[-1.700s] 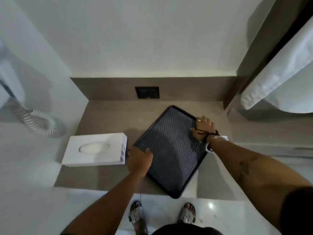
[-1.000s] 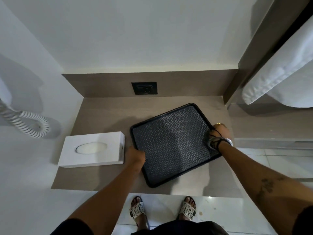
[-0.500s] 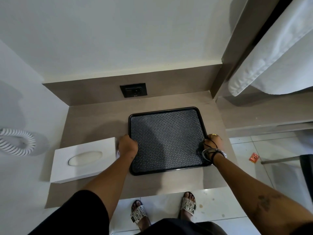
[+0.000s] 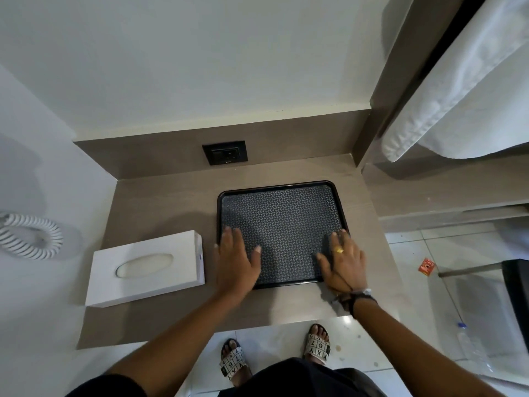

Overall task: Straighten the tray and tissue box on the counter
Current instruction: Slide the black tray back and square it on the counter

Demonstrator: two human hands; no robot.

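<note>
A: Where is the tray [image 4: 282, 222] lying?

B: It lies flat on the worktop [image 4: 160, 207], toward the right side, with its edges running nearly square to the back wall. The socket [image 4: 225, 152] is on the wall strip just behind it.

A: And the hands?

B: Both lie flat on the near part of the tray. The left hand [image 4: 236, 260] covers the near left corner; its fingers [image 4: 232, 236] are stretched out and close together, pointing to the wall, and the thumb is spread onto the patterned floor of the tray. The right hand [image 4: 345, 263] lies over the near right corner, fingers flat also, with a ring on one finger and bands on the wrist.

A: Do they pinch the rim?

B: No, nothing is gripped. The palms press from above only.

A: And the tissue box [image 4: 146, 269]?

B: It stands on the worktop left of the tray, just beside the left hand but not touching it. It is turned a little, not parallel to the tray.
</note>
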